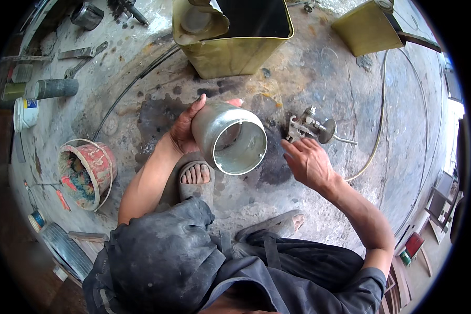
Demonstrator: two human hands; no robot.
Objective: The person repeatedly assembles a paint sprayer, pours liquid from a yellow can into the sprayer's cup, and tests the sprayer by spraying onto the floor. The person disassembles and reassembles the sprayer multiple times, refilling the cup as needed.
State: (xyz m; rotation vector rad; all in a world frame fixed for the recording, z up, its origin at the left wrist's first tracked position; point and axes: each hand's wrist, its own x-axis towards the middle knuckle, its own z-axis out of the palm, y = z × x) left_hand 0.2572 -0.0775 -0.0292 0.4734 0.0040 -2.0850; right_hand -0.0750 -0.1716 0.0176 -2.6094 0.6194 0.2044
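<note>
A hollow, rounded silver metal pot (208,121) is tilted in my left hand (184,125), its wide round mouth turned toward the lower right. My left fingers wrap round its far side, partly hidden behind it. On the floor to the right lies a metal spray gun (310,125) with a round disc-like part and a short tube. My right hand (310,161) hovers beside its near edge, fingers loosely bent and apart, with nothing seen in them. Whether the fingertips touch the spray gun I cannot tell.
Ahead stands a large yellow-green metal tin (230,55), with a similar tin (366,29) at far right. A dirty red bucket (102,162) sits left. A pale hose (380,110) and a dark hose (125,86) cross the stained floor. Wrenches (81,53) lie far left.
</note>
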